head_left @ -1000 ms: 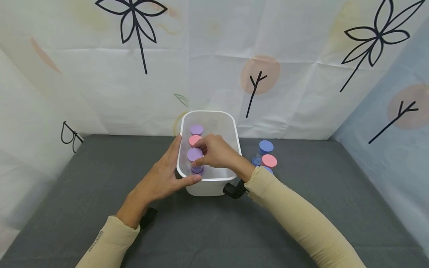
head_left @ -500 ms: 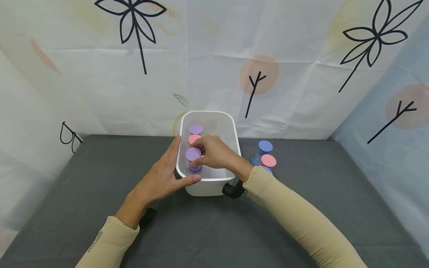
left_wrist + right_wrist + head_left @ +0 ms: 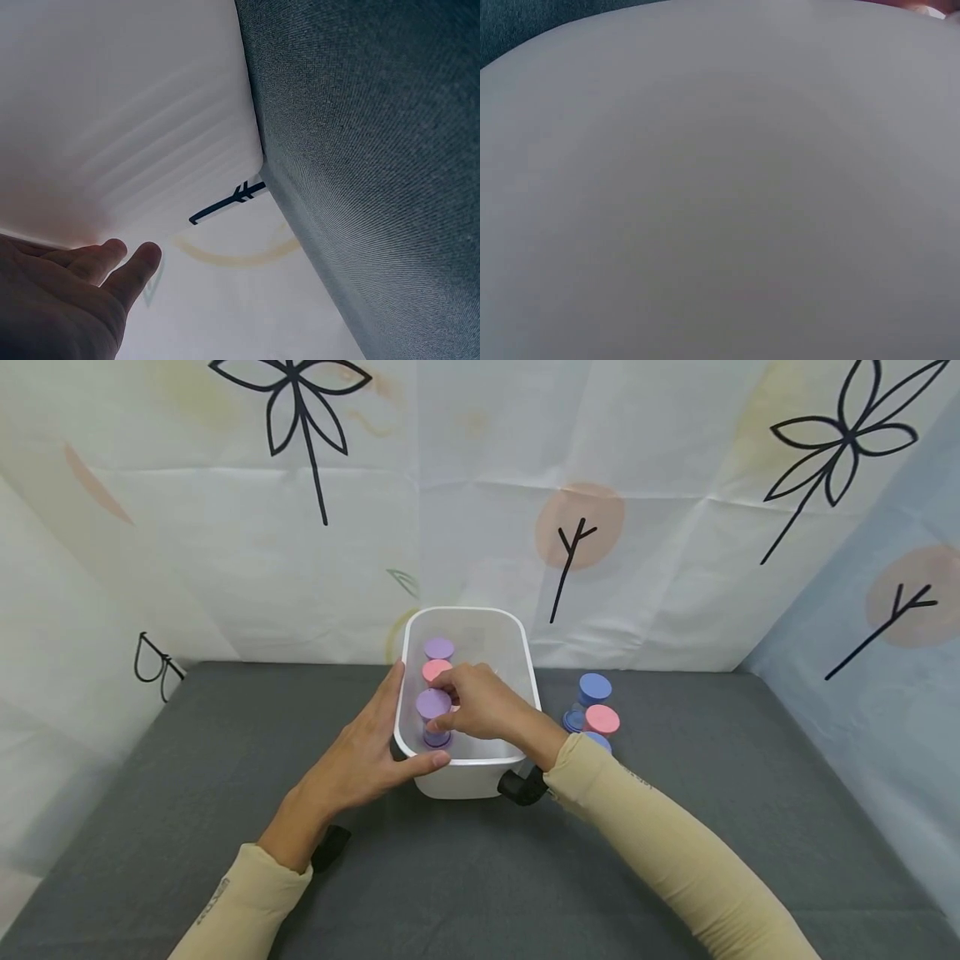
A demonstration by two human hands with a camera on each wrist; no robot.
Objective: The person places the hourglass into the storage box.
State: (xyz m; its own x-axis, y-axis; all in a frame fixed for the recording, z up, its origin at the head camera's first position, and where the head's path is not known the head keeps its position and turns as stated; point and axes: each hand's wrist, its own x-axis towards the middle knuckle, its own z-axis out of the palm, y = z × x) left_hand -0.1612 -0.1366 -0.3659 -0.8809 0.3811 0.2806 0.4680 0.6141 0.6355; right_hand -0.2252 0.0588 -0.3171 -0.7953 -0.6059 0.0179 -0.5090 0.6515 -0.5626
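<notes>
Barely any shift over the last second: right hand [image 3: 483, 700] has fingers curled, pinching purple-lidded jar [image 3: 433, 704] inside white bin [image 3: 459, 783], left hand [image 3: 360, 760] straight-fingered against its wall, so release looks pending.

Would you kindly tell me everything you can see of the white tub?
The white tub looks plastic: open-topped, rectangular with rounded corners, a raised rim and parallel ridges on its left wall. It stands upright on the grey cloth. The left hand touches its left side, thumb at the near rim; the right hand reaches inside, where purple- and pink-lidded containers sit.
</notes>
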